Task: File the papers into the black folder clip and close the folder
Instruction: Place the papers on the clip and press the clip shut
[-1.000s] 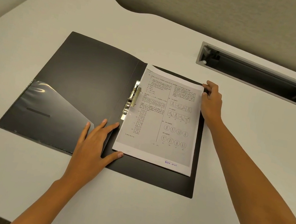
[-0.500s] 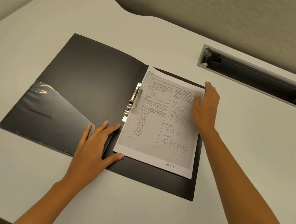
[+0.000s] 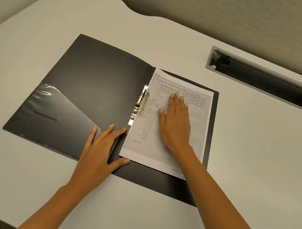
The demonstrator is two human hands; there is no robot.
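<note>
While lying open on the desk [image 3: 239,152]: one black folder [image 3: 92,77], one metal clip [image 3: 141,104] at its spine. One stack of papers [image 3: 182,159] on folder's right half, left edge just beside clip; sheet count not discernible. Two hands: right hand [image 3: 175,125] flat, fingers together, pressed on papers; left hand [image 3: 100,152] spread flat across spine, thumb touching papers' lower left corner.

The papers [image 3: 161,156] show "BOOK" at the bottom edge; other print is too small.

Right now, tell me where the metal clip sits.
The metal clip sits along the spine of the open black folder, at the left edge of the papers, just left of the right hand.
</note>
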